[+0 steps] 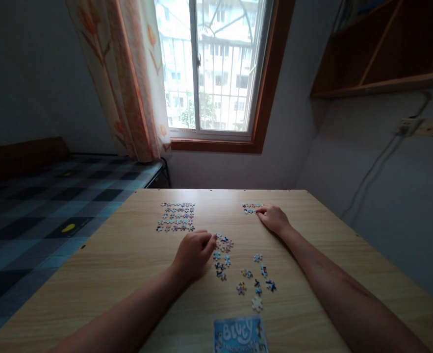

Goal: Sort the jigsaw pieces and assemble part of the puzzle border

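Note:
My right hand [274, 218] reaches to the far side of the table, its fingertips together on a puzzle piece [257, 212] at the end of the nearer of two short rows. My left hand [195, 253] rests curled on the tabletop; whether anything is inside its fingers is hidden. Just right of it lies a loose cluster of puzzle pieces [224, 243]. More scattered pieces [258, 287] lie nearer to me, one of them pale and face down [257, 304]. Several neat rows of pieces [176, 216] are laid out at the far left.
A blue puzzle box [240, 337] marked "Bluey" lies at the table's near side. The wooden table [128, 255] stands before a window [216, 68] with a floral curtain [128, 78]. A checkered bed [36, 211] is at left, a wall shelf [385, 88] at upper right.

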Demonstrator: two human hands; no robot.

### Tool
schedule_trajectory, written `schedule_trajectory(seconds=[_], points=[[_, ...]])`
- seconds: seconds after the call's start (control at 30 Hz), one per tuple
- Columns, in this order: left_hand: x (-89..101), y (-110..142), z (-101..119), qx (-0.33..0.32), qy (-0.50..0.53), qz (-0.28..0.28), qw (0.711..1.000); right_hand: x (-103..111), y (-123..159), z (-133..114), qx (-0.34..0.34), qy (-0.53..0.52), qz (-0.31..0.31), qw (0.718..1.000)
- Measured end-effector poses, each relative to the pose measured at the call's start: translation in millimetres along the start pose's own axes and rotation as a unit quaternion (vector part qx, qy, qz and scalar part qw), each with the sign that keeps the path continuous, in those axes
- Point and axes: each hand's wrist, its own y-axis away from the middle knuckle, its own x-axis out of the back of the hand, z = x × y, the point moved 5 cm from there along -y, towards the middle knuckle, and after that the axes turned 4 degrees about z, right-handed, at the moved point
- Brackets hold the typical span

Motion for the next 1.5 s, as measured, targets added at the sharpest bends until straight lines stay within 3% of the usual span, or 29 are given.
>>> schedule_trajectory(seconds=[0.67,0.93,1.03,1.17,1.23,1.37,1.5], points=[[0.8,0,0,0.005,-0.004,-0.005,1.000,1,1,-1,0.007,-0.025,0.025,0.999],[3.0,0,2,0.024,-0.006,0.001,1.000,17,3,-16,0.051,-0.108,0.065,0.991],[3.3,0,0,0.044,-0.024,0.011,0.999,23,8,-47,0.133,-0.189,0.014,0.973],[2.3,1,-2,0.053,-0.047,0.013,0.997,22,29,-100,0.259,-0.233,-0.145,0.926],[1.7,1,-3,0.054,-0.052,0.011,0.997,22,39,-118,0.293,-0.227,-0.192,0.909],[1.4,1,-2,0.059,-0.056,0.004,0.997,19,48,-125,0.303,-0.170,-0.216,0.913],[2.3,0,-1,0.057,-0.052,0.001,0.997,22,40,-107,0.261,-0.124,-0.219,0.932]])
